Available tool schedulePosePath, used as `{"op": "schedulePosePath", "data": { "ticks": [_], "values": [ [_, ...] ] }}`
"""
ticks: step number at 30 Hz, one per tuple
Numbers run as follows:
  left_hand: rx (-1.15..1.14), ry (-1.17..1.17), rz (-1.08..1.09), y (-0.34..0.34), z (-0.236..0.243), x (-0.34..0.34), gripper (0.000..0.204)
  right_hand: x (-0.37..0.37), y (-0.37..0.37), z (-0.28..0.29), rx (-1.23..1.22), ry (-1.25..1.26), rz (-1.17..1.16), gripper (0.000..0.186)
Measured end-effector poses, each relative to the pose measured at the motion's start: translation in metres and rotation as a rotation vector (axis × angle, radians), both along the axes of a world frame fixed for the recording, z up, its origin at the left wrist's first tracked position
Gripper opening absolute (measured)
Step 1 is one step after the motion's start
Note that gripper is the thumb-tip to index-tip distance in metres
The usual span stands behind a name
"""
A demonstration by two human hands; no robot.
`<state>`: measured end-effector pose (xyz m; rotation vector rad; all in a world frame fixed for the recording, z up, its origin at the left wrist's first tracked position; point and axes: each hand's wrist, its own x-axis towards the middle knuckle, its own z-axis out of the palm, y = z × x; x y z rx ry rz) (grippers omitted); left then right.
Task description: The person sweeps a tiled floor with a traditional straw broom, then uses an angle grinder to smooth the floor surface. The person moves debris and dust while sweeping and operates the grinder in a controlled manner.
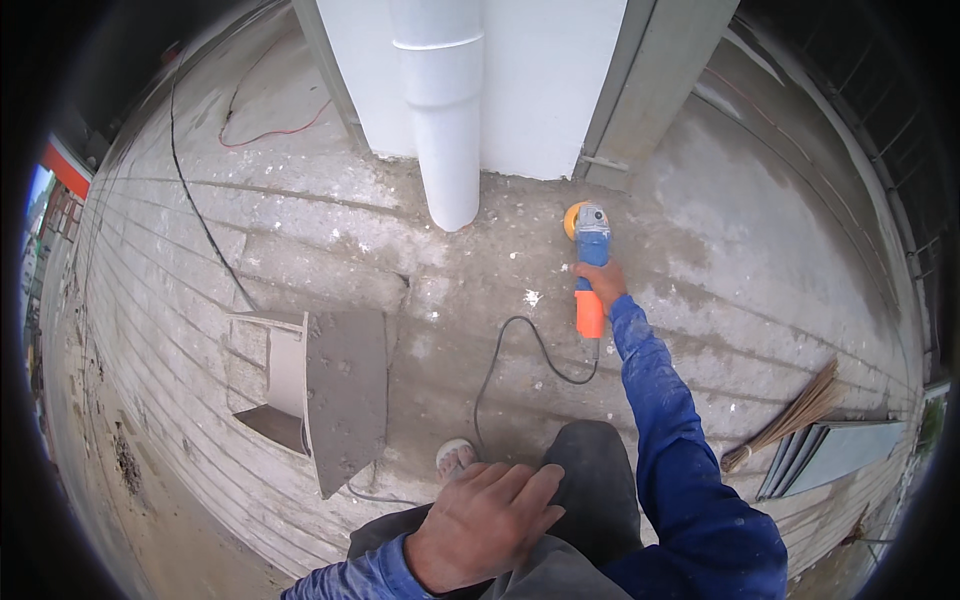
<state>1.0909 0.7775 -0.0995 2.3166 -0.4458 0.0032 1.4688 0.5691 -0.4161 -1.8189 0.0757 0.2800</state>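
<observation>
Out in front, my right hand (603,281) is closed around the blue body of an angle grinder (593,247). The tool has a grey head, a yellow disc at its far end and an orange rear section. Its disc is close to the concrete floor; whether they touch I cannot tell. A dark cord (512,322) runs from the grinder's rear back toward my foot. My left hand (487,525) rests over my bent leg, back upward, with loosely bent fingers and nothing visible in it. The fingertips are partly hidden.
A white pipe (447,130) comes down along a white wall panel (540,90) ahead. To the left stands a grey, dusty box-like stool (347,385). A stick broom (785,412) and stacked grey tiles (845,455) lie at right. Cables cross the grooved floor (330,255).
</observation>
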Motion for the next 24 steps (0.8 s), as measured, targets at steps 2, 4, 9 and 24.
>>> {"op": "schedulePosePath", "data": {
  "ticks": [2,4,9,24],
  "values": [
    [0.004,-0.002,0.009,0.002,-0.002,-0.001,0.046,0.003,-0.011,0.004,0.126,0.095,-0.066,0.037],
    [0.024,-0.011,0.027,0.003,-0.003,-0.004,0.042,0.005,-0.029,0.013,0.208,0.149,-0.151,0.037],
    [0.005,0.025,-0.021,-0.006,-0.003,0.000,0.046,0.001,-0.053,0.008,0.246,0.122,-0.216,0.038],
    [0.003,0.036,-0.036,-0.005,-0.004,-0.001,0.047,-0.036,-0.059,-0.001,0.256,0.164,-0.292,0.039]
  ]
}}
